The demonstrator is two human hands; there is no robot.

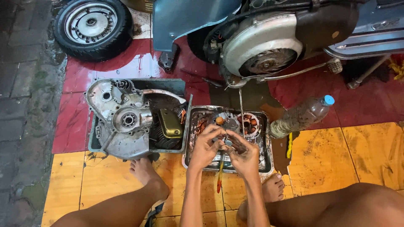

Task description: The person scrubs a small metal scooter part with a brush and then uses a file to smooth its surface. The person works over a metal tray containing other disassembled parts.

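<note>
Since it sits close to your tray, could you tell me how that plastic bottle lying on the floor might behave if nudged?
The plastic bottle lies on its side, so it would probably roll. It looks grimy, perhaps slippery. Being thin plastic, it likely dents when squeezed.

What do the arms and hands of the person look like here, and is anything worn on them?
Both arms are bare, with no sleeves in view. The left hand and the right hand wear no gloves, and no watch, ring or bracelet shows. Dark greasy smudges mark the fingers and palms, heavier on the right hand. The forearms look slim and mostly clean.
</note>
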